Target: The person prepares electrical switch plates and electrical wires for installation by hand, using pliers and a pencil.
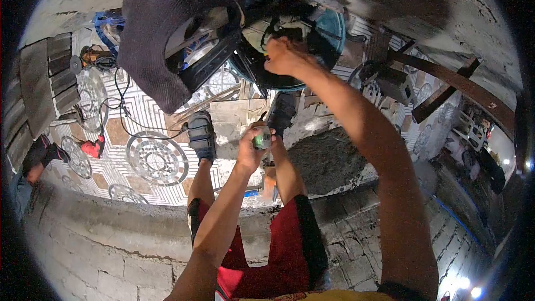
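My left hand [252, 147] is closed round a small cup-like container [261, 138] with a greenish label, held above my knees. My right hand [285, 57] reaches over a round teal tub [333, 33] at the top centre. Its fingers are bent together over a pale yellowish thing [255, 39] in the tub; what they hold, if anything, is hidden. Dark objects lie in the tub beside that hand. A dark ribbed cloth [146, 39] hangs over a black frame left of the tub.
Grey mortar [326, 159] lies heaped right of my feet. Rusty metal bars [454, 81] stand at the right. A corded power tool [99, 57] and a red thing [93, 146] are on the tiled floor [150, 111]. Another person's foot [53, 150] shows at far left.
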Available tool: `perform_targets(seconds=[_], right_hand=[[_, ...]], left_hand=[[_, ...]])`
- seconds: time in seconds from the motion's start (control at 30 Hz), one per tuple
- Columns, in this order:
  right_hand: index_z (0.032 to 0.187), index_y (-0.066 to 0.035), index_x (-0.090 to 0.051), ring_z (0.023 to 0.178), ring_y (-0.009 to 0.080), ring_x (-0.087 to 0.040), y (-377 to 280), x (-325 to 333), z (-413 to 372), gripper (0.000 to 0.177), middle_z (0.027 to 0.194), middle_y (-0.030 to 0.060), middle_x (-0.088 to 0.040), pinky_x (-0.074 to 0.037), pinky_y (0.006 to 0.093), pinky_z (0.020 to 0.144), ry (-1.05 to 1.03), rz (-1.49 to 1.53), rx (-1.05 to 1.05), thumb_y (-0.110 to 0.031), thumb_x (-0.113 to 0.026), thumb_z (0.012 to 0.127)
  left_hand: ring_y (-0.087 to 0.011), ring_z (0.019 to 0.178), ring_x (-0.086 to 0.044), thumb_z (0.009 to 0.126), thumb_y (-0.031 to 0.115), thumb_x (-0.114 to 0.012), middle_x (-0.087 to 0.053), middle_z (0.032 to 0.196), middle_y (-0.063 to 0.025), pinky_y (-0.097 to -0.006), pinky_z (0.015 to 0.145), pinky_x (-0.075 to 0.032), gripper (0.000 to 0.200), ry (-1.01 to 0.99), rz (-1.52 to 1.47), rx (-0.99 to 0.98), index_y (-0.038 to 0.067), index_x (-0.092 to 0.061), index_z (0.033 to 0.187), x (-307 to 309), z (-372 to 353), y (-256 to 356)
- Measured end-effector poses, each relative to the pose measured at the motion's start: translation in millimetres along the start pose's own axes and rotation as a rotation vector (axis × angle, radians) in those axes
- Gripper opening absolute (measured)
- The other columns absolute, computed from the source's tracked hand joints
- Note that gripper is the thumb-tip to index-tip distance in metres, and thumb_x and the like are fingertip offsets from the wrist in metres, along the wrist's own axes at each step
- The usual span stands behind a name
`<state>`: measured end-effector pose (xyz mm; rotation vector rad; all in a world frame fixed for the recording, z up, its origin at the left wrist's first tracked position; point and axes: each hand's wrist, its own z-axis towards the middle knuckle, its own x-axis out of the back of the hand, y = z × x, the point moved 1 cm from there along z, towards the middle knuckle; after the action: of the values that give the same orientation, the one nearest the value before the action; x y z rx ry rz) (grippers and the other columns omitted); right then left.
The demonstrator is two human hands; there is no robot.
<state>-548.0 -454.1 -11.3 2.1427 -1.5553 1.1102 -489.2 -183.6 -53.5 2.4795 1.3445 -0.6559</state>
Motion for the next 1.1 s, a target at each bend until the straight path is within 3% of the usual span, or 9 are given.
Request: perform_targets(seconds=[0.23, 0.37, 0.47, 0.53, 0.6, 0.67, 0.8, 0.87, 1.1], right_hand=[[0.125, -0.013, -0.060, 0.086, 0.0301, -0.066, 52.1, 49.5, 19.6, 0.058, 0.101, 0.0197, -0.068, -0.053, 0.0359, 0.076, -0.132, 0.057, -0.068, -0.024, -0.069, 0.068], [0.125, -0.006, -0.058, 0.097, 0.0336, -0.063, 75.3, 45.0, 40.5, 0.060, 0.109, 0.0210, -0.065, -0.050, 0.0356, 0.087, -0.136, -0.145, 0.016, -0.029, -0.070, 0.070], [0.124, -0.002, -0.058, 0.110, 0.0367, -0.057, 76.7, 32.2, 36.8, 0.063, 0.119, 0.0239, -0.060, -0.044, 0.0377, 0.098, -0.437, 0.198, -0.059, -0.037, -0.070, 0.073], [0.122, 0.000, -0.058, 0.107, 0.0398, -0.059, 108.2, -42.6, 54.4, 0.061, 0.115, 0.0235, -0.062, -0.047, 0.0402, 0.095, 0.266, -0.212, 0.358, -0.039, -0.068, 0.076], [0.111, 0.003, -0.061, 0.092, 0.0388, -0.065, 83.2, -48.9, 40.1, 0.049, 0.101, 0.0212, -0.066, -0.053, 0.0414, 0.082, 0.158, -0.181, 0.323, -0.037, -0.065, 0.082], [0.108, 0.003, -0.062, 0.094, 0.0379, -0.064, 12.4, 8.1, -23.7, 0.045, 0.102, 0.0219, -0.066, -0.052, 0.0415, 0.083, 0.145, 0.125, 0.011, -0.034, -0.065, 0.082], [0.119, 0.001, -0.056, 0.105, 0.0384, -0.059, -37.4, -7.2, -52.4, 0.055, 0.114, 0.0250, -0.060, -0.048, 0.0412, 0.089, 0.262, 0.598, 0.055, -0.032, -0.072, 0.078], [0.131, 0.003, -0.043, 0.116, 0.0421, -0.051, -40.4, -51.5, -39.3, 0.073, 0.126, 0.0286, -0.050, -0.041, 0.0433, 0.101, 0.301, 0.359, 0.149, -0.034, -0.072, 0.075], [0.127, 0.000, -0.051, 0.107, 0.0389, -0.058, -3.2, -41.4, 6.9, 0.063, 0.116, 0.0278, -0.058, -0.046, 0.0424, 0.095, 0.164, 0.237, 0.211, -0.022, -0.066, 0.070]], left_hand=[[-0.0251, 0.086, -0.061, 0.081, 0.025, -0.056, -0.062, 0.100, -0.0147, -0.0410, 0.084, -0.048, 0.040, -0.030, -0.083, -0.011, 0.008, -0.050, 0.117, 1.0, -1.9, 5.7], [-0.0249, 0.086, -0.062, 0.081, 0.027, -0.056, -0.062, 0.100, -0.0142, -0.0416, 0.084, -0.048, 0.038, -0.023, -0.115, -0.017, 0.008, -0.051, 0.114, 1.3, -4.8, 6.3], [-0.0242, 0.086, -0.062, 0.082, 0.028, -0.056, -0.063, 0.100, -0.0133, -0.0410, 0.083, -0.049, 0.036, -0.026, -0.122, -0.032, 0.008, -0.052, 0.112, 1.0, -3.3, 9.9], [-0.0239, 0.086, -0.062, 0.083, 0.028, -0.055, -0.063, 0.099, -0.0128, -0.0404, 0.083, -0.049, 0.034, -0.048, -0.127, -0.045, 0.009, -0.052, 0.110, -0.5, -2.1, 13.7], [-0.0261, 0.085, -0.063, 0.083, 0.031, -0.058, -0.063, 0.099, -0.0128, -0.0409, 0.079, -0.051, 0.031, 0.022, -0.126, -0.097, 0.009, -0.054, 0.106, -2.4, -4.3, 19.7], [-0.0262, 0.085, -0.062, 0.084, 0.030, -0.057, -0.063, 0.099, -0.0125, -0.0409, 0.079, -0.051, 0.028, -0.013, -0.150, -0.116, 0.010, -0.054, 0.103, 2.5, -0.6, 20.6], [-0.0266, 0.086, -0.061, 0.084, 0.031, -0.056, -0.062, 0.099, -0.0128, -0.0422, 0.081, -0.050, 0.026, 0.001, -0.151, -0.111, 0.011, -0.054, 0.100, 6.5, 3.2, 24.3], [-0.0259, 0.088, -0.061, 0.084, 0.030, -0.056, -0.062, 0.099, -0.0124, -0.0428, 0.082, -0.049, 0.026, -0.060, -0.173, -0.135, 0.012, -0.054, 0.101, 5.1, 4.6, 26.5], [-0.0247, 0.089, -0.059, 0.082, 0.026, -0.052, -0.060, 0.099, -0.0109, -0.0428, 0.083, -0.049, 0.038, -0.012, -0.147, -0.184, 0.013, -0.052, 0.118, 10.7, 3.2, 39.8]])
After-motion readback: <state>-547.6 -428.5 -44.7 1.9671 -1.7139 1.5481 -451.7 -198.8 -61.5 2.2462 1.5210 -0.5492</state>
